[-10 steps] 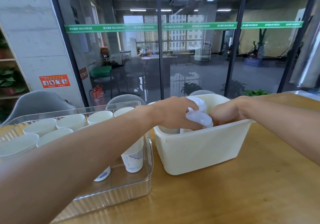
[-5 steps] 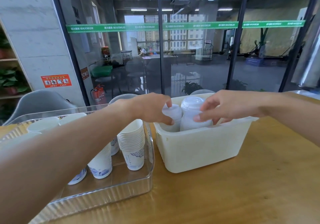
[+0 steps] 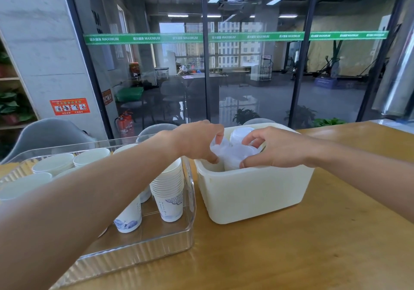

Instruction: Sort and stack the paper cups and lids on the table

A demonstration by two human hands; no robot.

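Observation:
Translucent white lids stand in stacks inside a cream plastic bin point(image 3: 257, 191) at centre right. My left hand point(image 3: 197, 143) grips the left stack of lids point(image 3: 220, 147) at the bin's near-left corner. My right hand point(image 3: 275, 147) curls its fingers round the neighbouring stack of lids point(image 3: 243, 154), whose lower part is hidden by the bin wall. A further lid stack point(image 3: 240, 132) rises behind them. A clear tray point(image 3: 143, 242) on the left holds several stacks of white paper cups with blue print point(image 3: 169, 191).
The wooden table point(image 3: 313, 245) runs to the right and front of the bin. Grey chairs point(image 3: 49, 135) stand behind the tray, against a glass wall. A red fire extinguisher point(image 3: 125, 125) stands behind the glass.
Both hands lifted out of the bin, then came together on the lid stacks at its near-left side. My right hand moved left and now curls round a stack.

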